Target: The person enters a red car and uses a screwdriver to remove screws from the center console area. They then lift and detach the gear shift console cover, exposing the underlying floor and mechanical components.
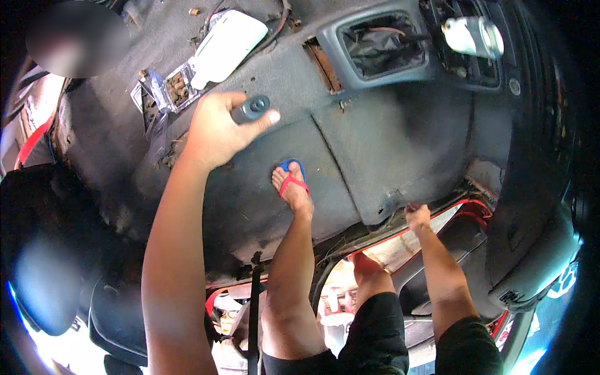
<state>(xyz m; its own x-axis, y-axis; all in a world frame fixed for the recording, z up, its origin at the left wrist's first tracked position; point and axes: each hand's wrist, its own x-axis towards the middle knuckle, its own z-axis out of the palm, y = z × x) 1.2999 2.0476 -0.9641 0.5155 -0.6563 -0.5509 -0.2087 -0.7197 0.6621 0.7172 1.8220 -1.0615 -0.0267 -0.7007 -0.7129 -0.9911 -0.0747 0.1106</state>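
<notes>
Inside a stripped vehicle cabin, my left hand (214,131) is closed round a short dark grey cylinder (253,109) with a round, hollowed end. Its kind does not show. The hand is above the dark floor covering (406,144), close to the centre console. Down at the right, my right hand (419,217) is curled at the floor covering's edge by the door sill. Something small and dark reddish (412,207) shows at its fingertips; I cannot make out what it is. My left foot (291,184), in a blue flip-flop with a red strap, rests on the floor covering.
A white plastic piece (231,47) lies at the upper left, beside a small tray of brownish bits (178,89). The console has a rectangular opening (387,53); a clear-and-white container (475,37) stands right of it. A black strap (254,312) hangs near the sill.
</notes>
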